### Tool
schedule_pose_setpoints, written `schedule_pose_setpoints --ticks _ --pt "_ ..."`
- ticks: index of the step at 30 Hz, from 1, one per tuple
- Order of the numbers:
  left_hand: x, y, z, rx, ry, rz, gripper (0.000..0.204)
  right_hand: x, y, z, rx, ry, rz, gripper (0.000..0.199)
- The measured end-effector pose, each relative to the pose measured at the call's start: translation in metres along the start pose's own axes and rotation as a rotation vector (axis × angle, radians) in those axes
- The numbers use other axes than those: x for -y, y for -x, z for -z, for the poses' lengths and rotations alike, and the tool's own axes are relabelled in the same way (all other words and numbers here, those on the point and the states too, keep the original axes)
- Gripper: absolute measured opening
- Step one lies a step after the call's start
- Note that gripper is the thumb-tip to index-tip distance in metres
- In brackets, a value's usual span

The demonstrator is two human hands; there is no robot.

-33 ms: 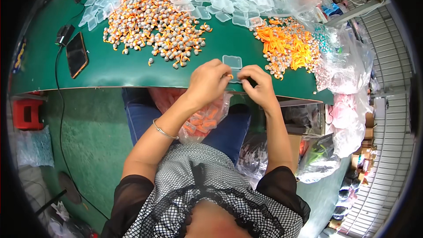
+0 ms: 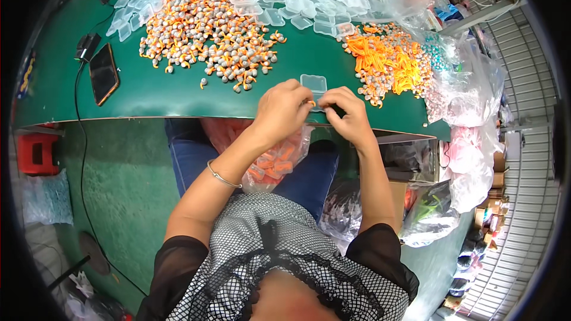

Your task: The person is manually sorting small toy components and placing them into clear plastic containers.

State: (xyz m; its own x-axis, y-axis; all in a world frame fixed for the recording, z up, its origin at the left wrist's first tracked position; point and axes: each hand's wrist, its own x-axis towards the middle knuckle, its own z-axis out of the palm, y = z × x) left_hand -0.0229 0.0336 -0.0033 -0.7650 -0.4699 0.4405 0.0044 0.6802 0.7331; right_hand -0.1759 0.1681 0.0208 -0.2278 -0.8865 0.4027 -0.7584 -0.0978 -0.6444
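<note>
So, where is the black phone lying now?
In the head view the black phone lies on the green table at the person's far left, beside a black charger, left of the orange-grey earplug pile.

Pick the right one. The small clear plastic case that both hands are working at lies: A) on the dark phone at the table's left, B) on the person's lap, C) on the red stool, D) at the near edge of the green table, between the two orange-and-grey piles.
D: the small clear case sits on the green table near its front edge, with the left hand and right hand meeting just below it.
</note>
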Motion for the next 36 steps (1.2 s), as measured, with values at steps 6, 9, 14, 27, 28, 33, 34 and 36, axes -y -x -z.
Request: schedule_pose_setpoints --ticks 6,9,14,27,28,33,34,36 --pt "-0.003 -0.001 -0.005 -0.011 -0.13 -0.031 0.013 -0.004 -0.005 0.002 0.087 0.035 0.017 0.023" --pt "-0.002 0.001 -0.003 -0.006 -0.126 -0.05 0.019 -0.006 -0.007 0.005 0.034 0.034 0.014 0.023" --pt "-0.005 0.001 0.002 0.031 -0.106 -0.044 0.035 -0.039 -0.029 0.033 -0.352 0.589 -0.066 0.009" --pt "0.001 0.003 0.005 0.059 -0.111 -0.08 0.044 -0.068 -0.025 0.052 -0.487 0.79 -0.322 0.01" --pt "0.001 0.003 0.005 0.058 -0.104 -0.085 0.044 -0.068 -0.02 0.052 -0.498 0.742 -0.331 0.01" --pt "0.001 0.003 0.005 0.056 -0.092 -0.087 0.044 -0.057 -0.008 0.04 -0.65 0.263 -0.453 0.012" --pt "0.0 0.003 0.005 0.056 -0.089 -0.091 0.044 -0.057 -0.005 0.04 -0.618 0.284 -0.446 0.012" --pt "0.0 0.002 0.006 0.061 -0.091 -0.091 0.044 -0.058 -0.001 0.036 -0.553 0.321 -0.431 0.012"
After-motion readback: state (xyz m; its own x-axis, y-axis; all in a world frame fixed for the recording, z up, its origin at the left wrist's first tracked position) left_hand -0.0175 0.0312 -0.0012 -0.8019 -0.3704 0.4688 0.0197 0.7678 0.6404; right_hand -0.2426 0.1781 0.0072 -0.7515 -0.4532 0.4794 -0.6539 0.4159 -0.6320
